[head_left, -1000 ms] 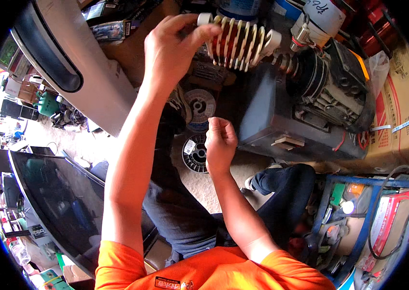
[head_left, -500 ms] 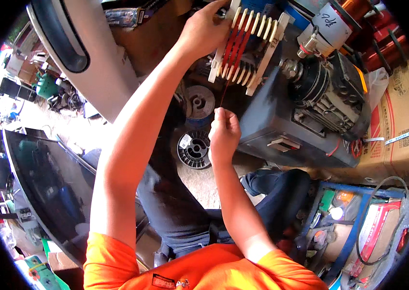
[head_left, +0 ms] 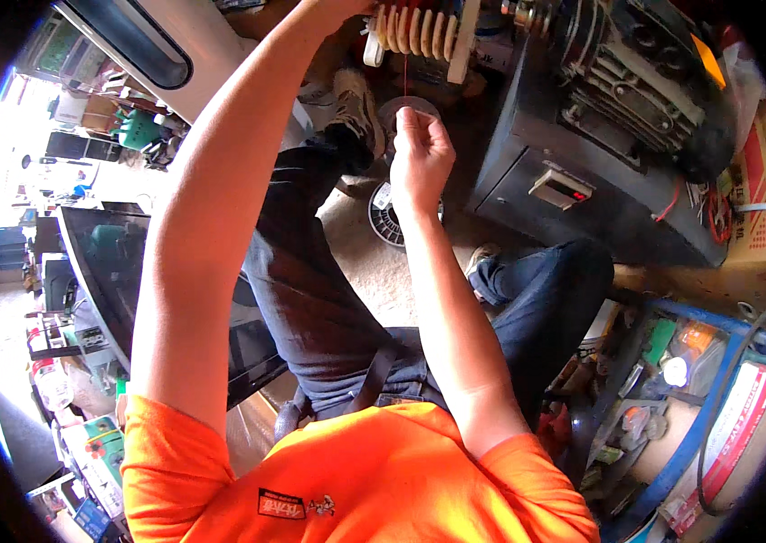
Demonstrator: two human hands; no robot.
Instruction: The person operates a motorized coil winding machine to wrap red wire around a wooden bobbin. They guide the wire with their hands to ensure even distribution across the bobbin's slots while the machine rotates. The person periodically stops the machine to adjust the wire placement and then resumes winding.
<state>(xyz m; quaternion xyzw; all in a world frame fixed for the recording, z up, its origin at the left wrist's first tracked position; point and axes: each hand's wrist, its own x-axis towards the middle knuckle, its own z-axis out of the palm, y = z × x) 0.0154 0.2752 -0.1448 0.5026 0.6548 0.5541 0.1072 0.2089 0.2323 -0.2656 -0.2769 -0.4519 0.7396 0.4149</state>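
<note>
My right hand [head_left: 423,161] is closed in a pinch, thumb uppermost, just below a coil-winding former. It grips a thin red wire [head_left: 405,81] that runs straight up to the former. The winding former [head_left: 415,34] has a row of rounded cream pegs between two pale end boards; its upper part is cut off by the picture's top edge. At the former's left end is my left hand [head_left: 339,9], with its fingers mostly out of view, so their grip does not show.
A motor [head_left: 641,86] sits on a dark metal box [head_left: 514,185] with a small red-lit display [head_left: 561,188]. On the floor stands a black wire spool [head_left: 385,222]. A blue-edged crate [head_left: 672,475] of small parts is at lower right, a dark curved panel [head_left: 102,258] at left.
The view has tilted down, so the former and my left hand sit higher and are partly cut off. My right hand, still on the wire, appears nearer the former.
</note>
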